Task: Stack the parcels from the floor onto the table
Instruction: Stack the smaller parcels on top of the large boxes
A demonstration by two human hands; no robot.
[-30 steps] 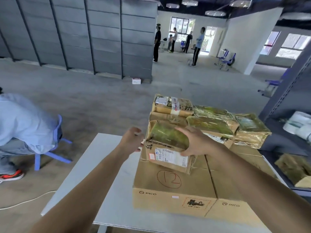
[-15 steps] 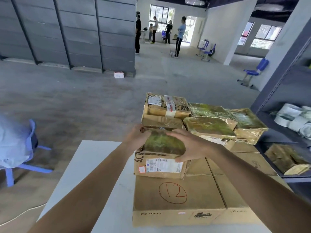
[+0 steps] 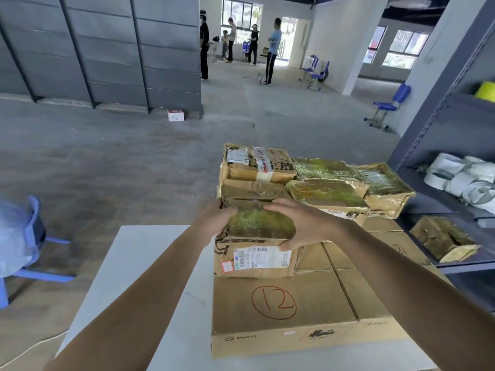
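Gripping parcel [image 3: 257,245] between left hand [image 3: 214,220] at nine o'clock and right hand [image 3: 308,226] at three. Both closed on it. Resting on numbered box [image 3: 281,311] atop counter [image 3: 139,263].

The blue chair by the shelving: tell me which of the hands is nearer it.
Right. The right hand grips the taped parcel on the side toward the blue chair, which stands far off across the floor; the left hand holds the parcel's opposite side, farther away.

A grey concrete floor [image 3: 112,145] is bounded by dark grey panelled partitions [image 3: 107,49]; bright windows [image 3: 241,14] are seen beyond, with blue chairs [image 3: 388,105] near white walls [image 3: 334,36].
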